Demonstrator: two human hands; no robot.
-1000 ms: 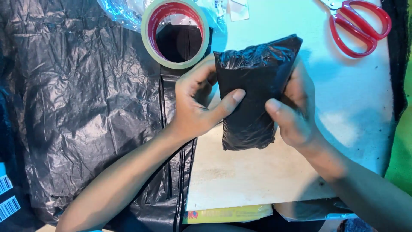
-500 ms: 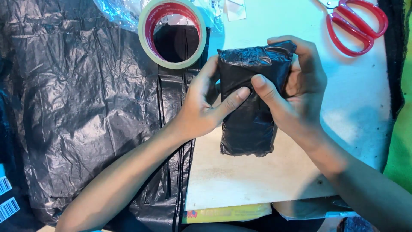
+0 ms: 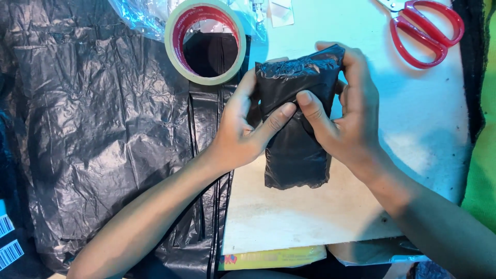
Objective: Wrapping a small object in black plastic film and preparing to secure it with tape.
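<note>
Both hands hold one small black plastic-wrapped packet (image 3: 297, 129) a little above the pale bench (image 3: 423, 113), near the middle of the view. The left hand (image 3: 243, 129) has a closed grip on the packet's left edge, its thumb pressing flat on the front. The right hand (image 3: 346, 113) is also closed on it: the fingers curl over the top right corner, at about 1 o'clock of the packet, and the thumb meets the left thumb on the front.

A roll of tape (image 3: 205, 41) lies at 11 o'clock from the packet, red scissors (image 3: 426, 31) at 2 o'clock, and a wide black plastic sheet (image 3: 103, 129) at 9 o'clock.

In my judgement the thin film may tear if the thumbs press too hard. The folded top may also spring open if the right fingers loosen.
</note>
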